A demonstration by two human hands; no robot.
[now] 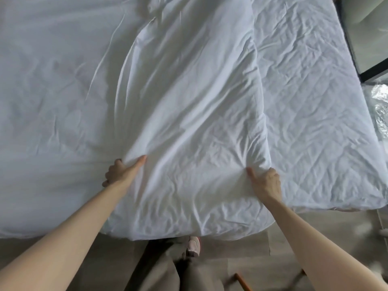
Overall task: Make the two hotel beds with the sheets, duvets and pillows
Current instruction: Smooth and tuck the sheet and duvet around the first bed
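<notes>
Duvet: a long white crumpled cotton duvet (pixel 189 122) is lying lengthwise down the middle of the bed, with its near end hanging over the foot edge.
Left hand: the left hand (pixel 122 172) is gripping the duvet's left edge near its foot end; the thumb is lying on top and the fingers (pixel 117 163) are curling around the fabric.
Right hand: the right hand (pixel 266 182) is pinching the duvet's right edge, thumb on top and fingers (pixel 273 174) tucking underneath, so folds are radiating from the grip.
Surface left of the duvet: a smooth white bed sheet (pixel 52 101) is covering the mattress, showing soft creases.
Surface right of the duvet: a white diamond-quilted mattress cover (pixel 315 122) is lying bare, its rounded corner ending short of the duvet's hanging end.
Floor: a grey-brown floor (pixel 252 253) is showing below the duvet's near end.
Person: olive-grey trousers (pixel 159 269) and a pale pink shoe (pixel 193 246) are standing just under the duvet's hanging end.
Room, far right of the duvet: crinkled clear plastic wrap (pixel 380 110) is lying beyond the quilted cover, and a dark frame (pixel 352 45) is running along above it.
Near the floor's front: a thin orange-brown stick (pixel 243 282) is lying below the duvet, to the right of the trousers.
</notes>
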